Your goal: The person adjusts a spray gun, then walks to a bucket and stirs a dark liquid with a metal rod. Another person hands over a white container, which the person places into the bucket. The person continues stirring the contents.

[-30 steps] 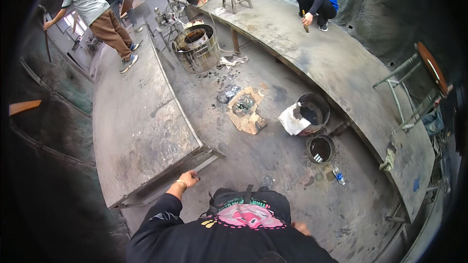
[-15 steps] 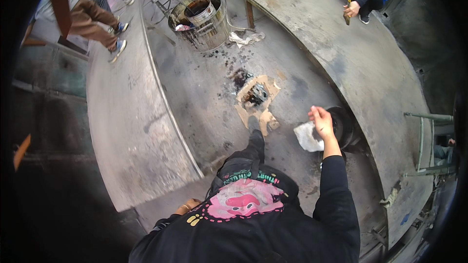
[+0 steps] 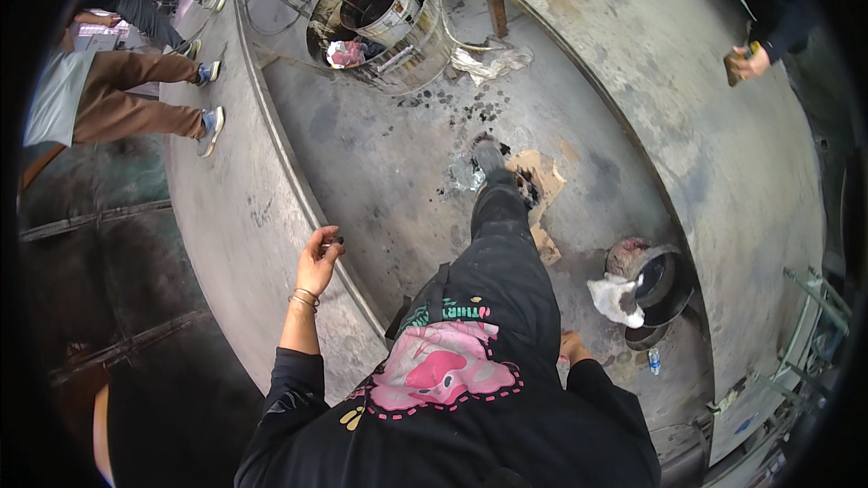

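Note:
My left hand [image 3: 317, 262] is raised over the edge of the left metal platform [image 3: 244, 217], a bracelet at its wrist. Its fingers are curled, pinching a small dark piece [image 3: 339, 240] too small to name. My right hand [image 3: 571, 346] hangs low beside my thigh, partly hidden by my clothes, so its fingers do not show clearly. To the right of it, a white cloth [image 3: 618, 299] drapes over the rim of a dark round bucket [image 3: 665, 284]. My foot is stretched forward beside a torn, stained cardboard piece [image 3: 548, 182].
Ahead stands a large stained drum [image 3: 425, 63] holding a smaller bucket [image 3: 387, 13] and a crumpled rag [image 3: 345, 54]. Another cloth [image 3: 493, 64] lies beside it. A raised platform [image 3: 723, 171] curves along the right. Other people are at both sides; one holds a brush [image 3: 734, 67].
I have stepped forward past the cardboard, and the drum is nearer. My left hand has swung up and forward; my right hand has dropped back beside my body.

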`<state>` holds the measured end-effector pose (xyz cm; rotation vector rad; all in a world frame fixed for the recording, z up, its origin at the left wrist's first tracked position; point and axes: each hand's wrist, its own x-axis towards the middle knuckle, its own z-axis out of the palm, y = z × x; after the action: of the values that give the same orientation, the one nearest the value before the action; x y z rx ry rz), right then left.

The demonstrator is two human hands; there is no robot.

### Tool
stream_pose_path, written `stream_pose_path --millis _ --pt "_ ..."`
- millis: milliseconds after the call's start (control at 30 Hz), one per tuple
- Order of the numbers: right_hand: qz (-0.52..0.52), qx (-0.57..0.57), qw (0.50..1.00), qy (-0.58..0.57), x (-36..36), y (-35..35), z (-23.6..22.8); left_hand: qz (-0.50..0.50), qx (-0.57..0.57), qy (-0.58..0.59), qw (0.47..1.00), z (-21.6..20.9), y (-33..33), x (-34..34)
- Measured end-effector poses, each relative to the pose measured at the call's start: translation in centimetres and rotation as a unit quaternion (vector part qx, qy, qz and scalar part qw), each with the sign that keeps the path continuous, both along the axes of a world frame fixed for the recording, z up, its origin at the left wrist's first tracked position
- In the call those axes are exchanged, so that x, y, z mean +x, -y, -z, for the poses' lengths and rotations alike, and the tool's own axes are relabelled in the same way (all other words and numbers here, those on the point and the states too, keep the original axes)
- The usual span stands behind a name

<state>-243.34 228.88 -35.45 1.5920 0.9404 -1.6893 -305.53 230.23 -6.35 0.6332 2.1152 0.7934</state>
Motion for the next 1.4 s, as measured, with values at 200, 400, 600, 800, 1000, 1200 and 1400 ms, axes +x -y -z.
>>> stream_pose_path --millis 200,400,600,800,1000,1200,1400 --pt "0.183 0.056 0.980 0.049 -11.7 -21.3 2.7 0.035 -0.049 -0.027 0.998 4.2 -8.7 -11.3" --pt "0.069 0.303 0.948 -0.065 -34.0 -52.4 1.3 -0.049 -0.183 0.040 0.981 5.7 -6.9 -20.0" --pt "0.039 0.367 0.904 -0.217 -59.7 -71.4 -10.7 -0.323 -0.190 0.075 0.924 8.9 -2.7 -20.4" --pt "0.055 0.358 0.897 -0.253 -72.1 -72.2 -11.1 -0.124 -0.402 0.121 0.899 13.7 -4.3 -26.8" --pt "-0.101 0.344 0.932 0.051 -66.2 -56.4 -2.9 -0.150 -0.319 0.317 0.881 13.9 -15.1 -52.3" --pt "-0.037 0.203 0.973 0.108 -66.2 -41.9 -6.2 -0.105 -0.146 0.256 0.950 12.0 -29.9 -69.1" --pt "0.170 0.212 0.959 0.082 -70.0 -49.6 -2.3 -0.060 -0.111 0.045 0.991 15.6 -37.0 -69.7"
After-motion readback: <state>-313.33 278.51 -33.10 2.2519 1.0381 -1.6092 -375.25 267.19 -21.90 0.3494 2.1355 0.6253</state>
